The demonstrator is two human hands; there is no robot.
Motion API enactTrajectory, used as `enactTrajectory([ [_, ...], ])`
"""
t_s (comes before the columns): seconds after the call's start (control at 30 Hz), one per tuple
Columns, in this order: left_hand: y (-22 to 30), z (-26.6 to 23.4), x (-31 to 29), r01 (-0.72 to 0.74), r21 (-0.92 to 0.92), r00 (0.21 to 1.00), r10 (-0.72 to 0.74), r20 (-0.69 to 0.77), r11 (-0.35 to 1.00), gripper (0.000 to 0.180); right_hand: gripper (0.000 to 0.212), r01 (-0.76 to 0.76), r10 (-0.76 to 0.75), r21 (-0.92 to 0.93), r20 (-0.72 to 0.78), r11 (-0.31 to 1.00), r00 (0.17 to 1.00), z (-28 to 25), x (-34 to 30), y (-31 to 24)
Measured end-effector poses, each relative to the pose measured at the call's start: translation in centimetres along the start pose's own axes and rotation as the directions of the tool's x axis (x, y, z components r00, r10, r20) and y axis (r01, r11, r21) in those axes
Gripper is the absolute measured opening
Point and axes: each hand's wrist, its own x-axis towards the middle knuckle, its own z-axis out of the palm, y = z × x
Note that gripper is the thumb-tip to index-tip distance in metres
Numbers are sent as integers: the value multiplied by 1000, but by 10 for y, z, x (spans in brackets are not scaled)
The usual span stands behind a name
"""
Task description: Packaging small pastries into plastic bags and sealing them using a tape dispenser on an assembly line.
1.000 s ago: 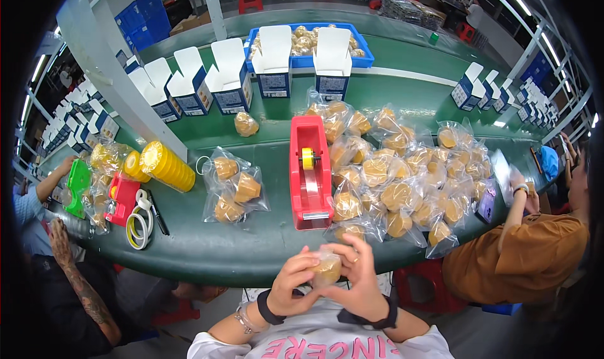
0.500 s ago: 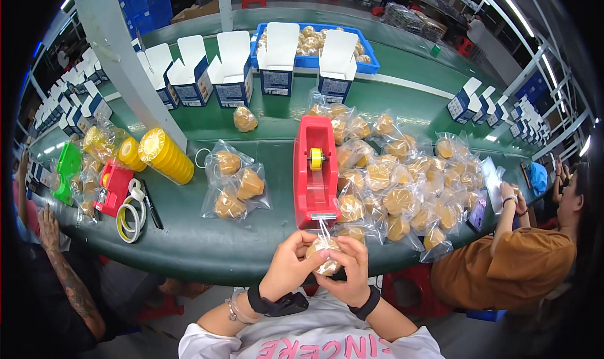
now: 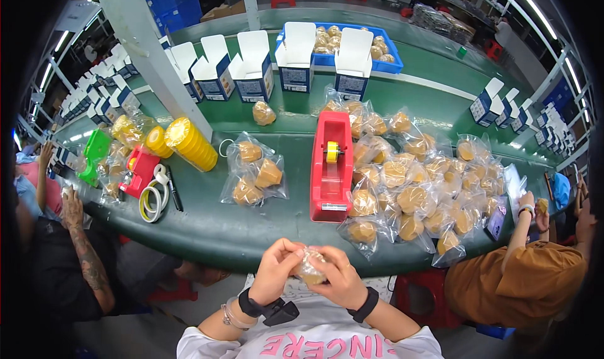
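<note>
Close to my body, just off the table's front edge, both hands are closed around a tan, lumpy piece wrapped in clear plastic (image 3: 309,268). My left hand (image 3: 275,272) grips its left side with the thumb and fingers near its top. My right hand (image 3: 341,280) wraps its right side, thumb lying across the film. Beyond my hands stands a red tape dispenser (image 3: 319,176) with a yellow tape roll (image 3: 332,152). To its right lies a heap of tan pieces in clear bags (image 3: 414,199). Three bagged pieces (image 3: 250,176) lie to the left of the dispenser.
Open white-and-blue boxes (image 3: 297,76) line the back, before a blue crate (image 3: 395,68) of wrapped pieces. At left are stacked yellow tape rolls (image 3: 194,146), a smaller red dispenser (image 3: 143,170), a green dispenser (image 3: 94,159) and a black pen (image 3: 175,190). Co-workers sit on both sides.
My hands have drawn the wrapped piece away from the dispenser, toward me. The clear strip that stretched from its cutting edge to the piece no longer shows. The whole view has shifted slightly.
</note>
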Motion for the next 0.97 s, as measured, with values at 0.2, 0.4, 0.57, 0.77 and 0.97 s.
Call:
enactTrajectory([
  [0.2, 32, 5, -30, 317, -162, 925, -267, 272, 934, 16, 47, 520, -522, 49, 46, 853, 852, -27, -2, -1],
  [0.4, 75, 13, -15, 321, -60, 873, -271, 405, 945, 30, 44, 624, -627, -73, -31, 778, 778, -57, 22, -8],
  [0.57, 142, 30, 94, -327, 615, 943, 293, 158, 718, 71, 40, 319, -363, -238, -174, 918, 916, -87, 13, -17],
  [0.77, 131, -64, 309, 32, 983, 850, 513, -123, 182, 50, 36, 264, -296, -270, -85, 926, 951, -92, -12, -15],
  [0.97, 123, -22, 346, 280, 959, 912, 323, -253, -39, 60, 36, 2, -32, -280, -104, 960, 994, -104, -64, -2],
])
